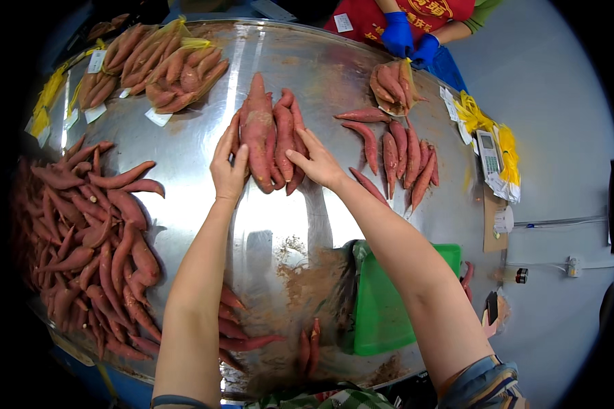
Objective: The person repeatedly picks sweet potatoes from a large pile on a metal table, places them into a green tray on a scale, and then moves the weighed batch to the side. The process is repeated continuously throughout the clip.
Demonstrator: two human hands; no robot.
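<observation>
Between my two hands lies a bundle of several red-skinned sweet potatoes (257, 133), side by side lengthwise on the metal table (194, 158). My left hand (228, 166) cups the left side, its thumb along the big front sweet potato and its other fingers partly hidden. Against the right side, my right hand (318, 161) presses with its thumb on a curved sweet potato (284, 138). Whether the bundle touches the tabletop is hard to tell. Right of my right hand is a loose group of slimmer sweet potatoes (412, 153).
A large sweet potato heap (92, 240) covers the left side. Filled yellow net bags (187, 76) lie at the back left. Across the table, a co-worker's blue-gloved hands (412, 43) hold another net bag (393, 87). A green tray (386, 307) sits under my right forearm.
</observation>
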